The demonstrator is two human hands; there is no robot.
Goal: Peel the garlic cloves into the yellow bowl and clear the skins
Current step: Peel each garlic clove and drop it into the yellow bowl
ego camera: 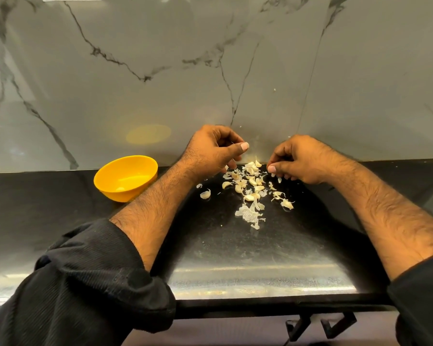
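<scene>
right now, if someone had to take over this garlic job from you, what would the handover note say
Left hand: fingers curled, reaching into the far edge of the pile; whether it grips anything I cannot tell.
Right hand: fingers curled, seemingly pinching a small piece; hidden, so uncertain.
Scattered pile of pale garlic cloves and papery skins lies on the black speckled stone counter between the hands.
Round yellow plastic bowl sits left of the pile, against the marble wall, holding perhaps one small pale piece.
Done: little. Left: peel nearly all the cloves into the bowl, then clear the skins.
</scene>
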